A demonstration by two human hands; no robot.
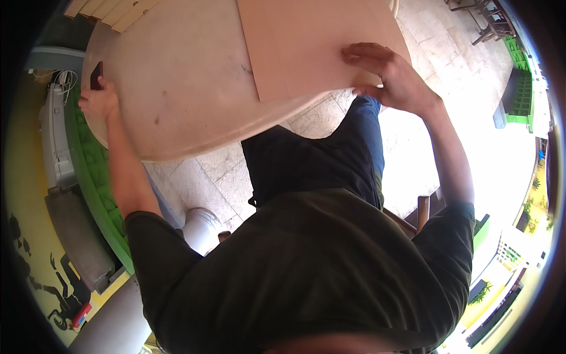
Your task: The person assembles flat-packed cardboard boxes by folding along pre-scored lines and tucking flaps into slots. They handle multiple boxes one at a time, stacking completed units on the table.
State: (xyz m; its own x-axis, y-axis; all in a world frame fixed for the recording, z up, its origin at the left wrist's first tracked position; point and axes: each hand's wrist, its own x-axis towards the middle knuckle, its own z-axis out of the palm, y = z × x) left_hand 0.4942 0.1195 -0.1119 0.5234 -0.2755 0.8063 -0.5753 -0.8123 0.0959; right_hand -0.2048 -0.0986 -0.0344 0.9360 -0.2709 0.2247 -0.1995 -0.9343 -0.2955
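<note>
Dark green shirt [306, 271] seen nearest, soft cloth; dark trousers [306, 165] beyond, over pale stone floor tiles [206, 183]. Round table [177, 76] is smooth, beige, scuffed. Flat brown cardboard sheet [312, 41] is laid on table, near corner overhanging rim. Right hand [389, 74] is pressed on sheet's near right edge, fingers spread flat, thumb below edge. Left hand [100, 100] is curled at table's left rim, touching small dark object [96, 75]; grip cannot be told.
</note>
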